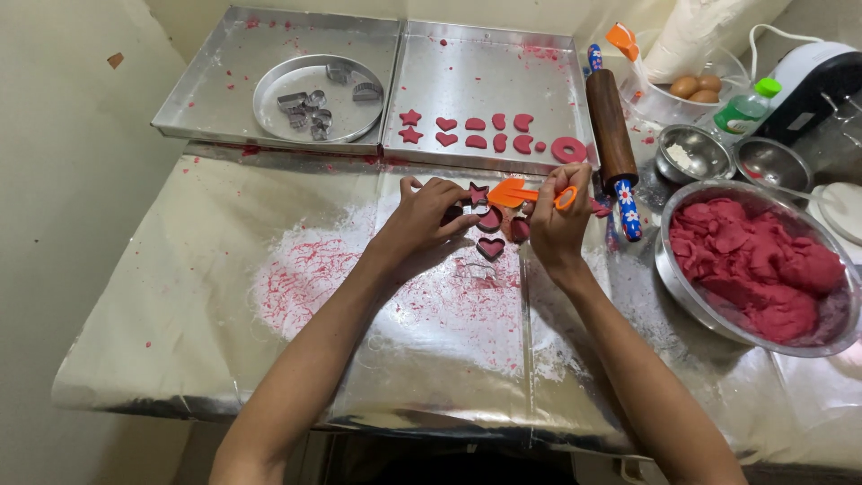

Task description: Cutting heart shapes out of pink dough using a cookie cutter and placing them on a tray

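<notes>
At frame centre, our right hand grips an orange spatula; our left hand pinches a red star-shaped dough cutout. It looks soft and easily torn, best lifted from underneath.

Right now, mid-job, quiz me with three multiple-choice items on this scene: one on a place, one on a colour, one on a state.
1. Where does the rolling pin lie?
A. along the right edge of the right tray
B. inside the dough bowl
C. on the floor

2. What colour is the spatula in the right hand?
A. green
B. orange
C. white

3. What state is the dough in the big steel bowl?
A. rolled flat
B. cut into hearts
C. a rough uncut lump

Answers:
1 A, the pin rests by that tray's rim.
2 B, its blade and handle loop are orange.
3 C, the red dough sits heaped and shapeless.
</notes>
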